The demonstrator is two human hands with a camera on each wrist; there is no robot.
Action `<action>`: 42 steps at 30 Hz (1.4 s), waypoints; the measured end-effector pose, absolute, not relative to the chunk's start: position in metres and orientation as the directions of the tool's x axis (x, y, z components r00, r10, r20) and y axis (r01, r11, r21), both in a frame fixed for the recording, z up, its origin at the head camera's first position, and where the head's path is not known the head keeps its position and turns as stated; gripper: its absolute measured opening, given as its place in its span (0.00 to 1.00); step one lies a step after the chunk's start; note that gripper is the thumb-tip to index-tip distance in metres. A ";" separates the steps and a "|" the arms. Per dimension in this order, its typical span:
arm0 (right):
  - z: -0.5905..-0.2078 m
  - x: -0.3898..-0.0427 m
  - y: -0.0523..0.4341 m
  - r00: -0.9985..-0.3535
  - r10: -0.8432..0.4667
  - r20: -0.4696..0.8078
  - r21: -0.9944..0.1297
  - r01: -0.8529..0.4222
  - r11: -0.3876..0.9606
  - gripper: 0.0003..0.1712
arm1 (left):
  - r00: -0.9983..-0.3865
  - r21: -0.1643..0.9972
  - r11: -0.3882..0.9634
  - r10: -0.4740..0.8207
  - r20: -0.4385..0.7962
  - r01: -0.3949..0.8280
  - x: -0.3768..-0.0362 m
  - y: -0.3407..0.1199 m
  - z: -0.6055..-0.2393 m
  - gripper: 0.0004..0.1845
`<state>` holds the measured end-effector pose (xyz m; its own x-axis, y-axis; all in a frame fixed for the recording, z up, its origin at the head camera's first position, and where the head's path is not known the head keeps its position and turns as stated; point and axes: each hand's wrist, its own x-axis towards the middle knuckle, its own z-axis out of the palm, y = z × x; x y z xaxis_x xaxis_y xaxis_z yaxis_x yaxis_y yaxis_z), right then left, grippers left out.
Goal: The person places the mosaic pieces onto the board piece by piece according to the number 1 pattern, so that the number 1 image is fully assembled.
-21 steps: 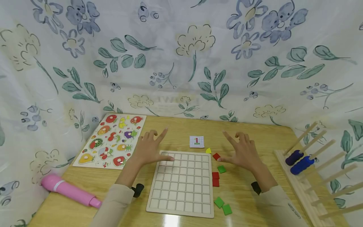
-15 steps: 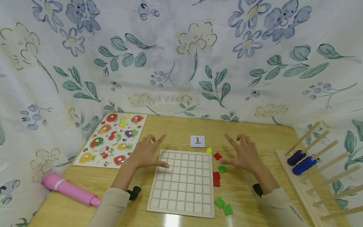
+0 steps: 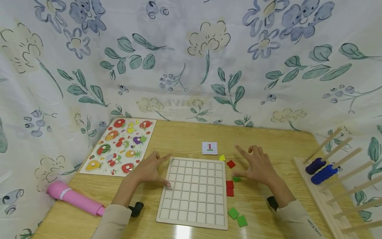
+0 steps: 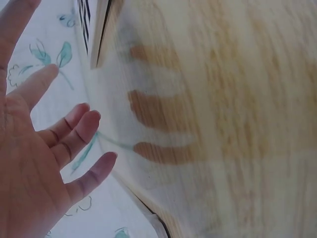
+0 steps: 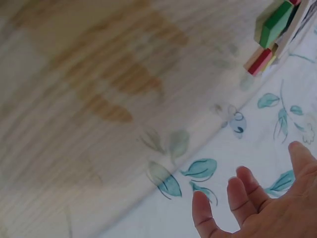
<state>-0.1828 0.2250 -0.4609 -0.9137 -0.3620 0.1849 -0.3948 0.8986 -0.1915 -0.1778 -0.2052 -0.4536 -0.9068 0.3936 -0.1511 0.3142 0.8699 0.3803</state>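
Note:
My left hand (image 3: pixel 148 170) hovers at the left edge of a wooden grid board (image 3: pixel 191 221), thumb over its rim and index finger stretched forward. It holds nothing; the left wrist view shows its palm and spread fingers above the table. On the other side, my right hand (image 3: pixel 257 167) is also empty, its thumb overlapping a green square tile (image 3: pixel 236 179). Close by lie a red tile (image 3: pixel 231 164), a yellow piece (image 3: pixel 222 158) and two red tiles (image 3: pixel 229 192) beside the board. Two more green tiles (image 3: pixel 242 220) lie nearer the front. A pattern card (image 3: pixel 210 148) sits behind the board.
A fruit puzzle board (image 3: pixel 121 142) lies at the back left, with a pink microphone-shaped toy (image 3: pixel 77 200) in front of it. At the right stands a wooden peg rack (image 3: pixel 313 196) with blue beads (image 3: pixel 323 174) on its pegs. A flowered curtain (image 3: pixel 179 66) hangs behind the table.
My left hand has drawn back leftward and toward me, its thumb sliding from over the grid to the board's left rim. My right hand has come slightly nearer, its thumb now over the green tile.

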 end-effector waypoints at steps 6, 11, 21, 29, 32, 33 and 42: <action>-0.465 -0.181 0.225 -0.916 -0.369 0.160 -0.196 -0.396 0.897 0.62 | -0.898 0.414 0.868 0.386 -0.213 0.275 -0.176 -0.206 -0.456 0.63; -0.468 -0.181 0.225 -0.911 -0.379 0.161 -0.190 -0.405 0.894 0.61 | -0.889 0.416 0.869 0.390 -0.240 0.268 -0.175 -0.207 -0.454 0.64; -0.470 -0.184 0.224 -0.902 -0.403 0.158 -0.194 -0.428 0.883 0.60 | -0.879 0.395 0.874 0.402 -0.258 0.284 -0.177 -0.207 -0.453 0.64; -0.468 -0.196 0.214 -0.881 -0.449 0.150 -0.246 -0.473 0.846 0.50 | -0.879 0.384 0.872 0.411 -0.241 0.302 -0.176 -0.209 -0.457 0.63; -0.468 -0.200 0.211 -0.889 -0.442 0.121 -0.265 -0.458 0.849 0.45 | -0.879 0.403 0.866 0.413 -0.239 0.297 -0.175 -0.210 -0.457 0.64; -0.467 -0.201 0.209 -0.893 -0.438 0.109 -0.272 -0.450 0.851 0.43 | -0.879 0.407 0.865 0.412 -0.240 0.294 -0.174 -0.211 -0.458 0.64; -0.465 -0.215 0.201 -0.875 -0.474 0.098 -0.268 -0.482 0.834 0.32 | -0.878 0.422 0.853 0.424 -0.221 0.307 -0.177 -0.214 -0.462 0.64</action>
